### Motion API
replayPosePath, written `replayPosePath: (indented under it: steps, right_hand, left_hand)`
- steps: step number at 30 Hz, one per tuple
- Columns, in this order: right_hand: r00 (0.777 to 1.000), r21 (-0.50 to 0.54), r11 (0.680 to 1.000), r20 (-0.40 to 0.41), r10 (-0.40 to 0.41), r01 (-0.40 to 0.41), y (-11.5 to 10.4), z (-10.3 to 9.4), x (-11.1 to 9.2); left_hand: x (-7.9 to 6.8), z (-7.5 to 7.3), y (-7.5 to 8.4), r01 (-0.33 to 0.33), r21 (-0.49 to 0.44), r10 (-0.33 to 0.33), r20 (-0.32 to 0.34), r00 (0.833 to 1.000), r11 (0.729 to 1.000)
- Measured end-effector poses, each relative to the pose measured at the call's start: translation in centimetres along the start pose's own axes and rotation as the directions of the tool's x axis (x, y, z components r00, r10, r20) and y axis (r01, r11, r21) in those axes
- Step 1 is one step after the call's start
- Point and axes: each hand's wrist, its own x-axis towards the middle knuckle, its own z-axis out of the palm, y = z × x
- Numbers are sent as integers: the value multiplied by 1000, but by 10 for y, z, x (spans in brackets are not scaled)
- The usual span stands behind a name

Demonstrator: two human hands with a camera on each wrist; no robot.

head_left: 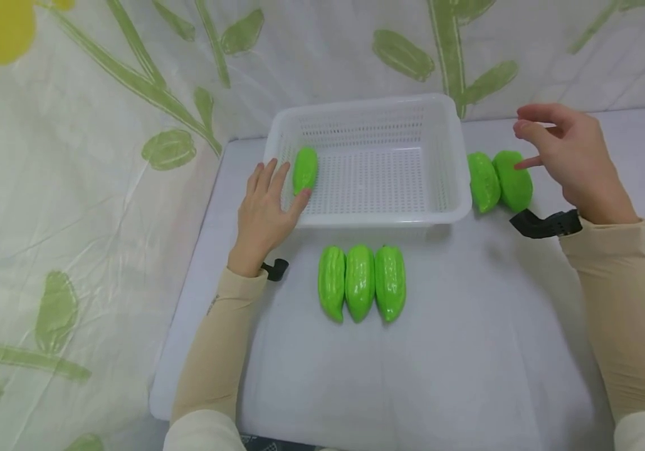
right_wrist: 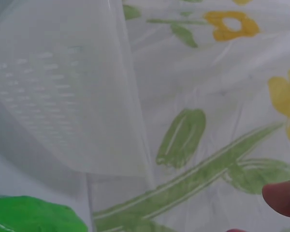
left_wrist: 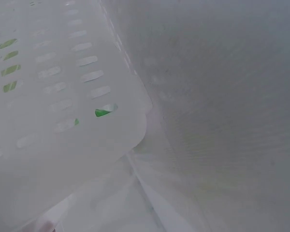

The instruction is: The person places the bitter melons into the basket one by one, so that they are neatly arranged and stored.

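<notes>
A white plastic basket (head_left: 367, 220) with slotted walls stands at the back of the table. Inside, at its left end, lies one glossy, ridged green vegetable (head_left: 306, 168), long and gourd-like. My left hand (head_left: 266, 213) is at the basket's front left corner, fingers spread over the rim and thumb near that vegetable; it grips nothing. Just right of the basket two more green vegetables (head_left: 484, 181) lie side by side. Above and right of them hovers my right hand (head_left: 576, 156), empty, fingers loosely bent and apart. In the right wrist view its fingertip (right_wrist: 282, 197) shows.
Three similar green vegetables (head_left: 360, 282) lie in a row in front of the basket. A white cloth covers the table (head_left: 440, 363). Behind and to the left hangs a flower-patterned plastic sheet (head_left: 102, 188), close to the basket's back side.
</notes>
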Motion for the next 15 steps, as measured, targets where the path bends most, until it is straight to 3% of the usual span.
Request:
replayPosePath:
  steps: [7,15]
  right_hand:
    - [1000,-45,999,7,30,-30,3,-6,2]
    - [999,-166,986,1,33,-32,8,-9,3]
  left_hand:
    - [-4,0,-3,4,3,-4,-4,1000,1000]
    - [-6,0,-7,3,1,-3,-3,1000,1000]
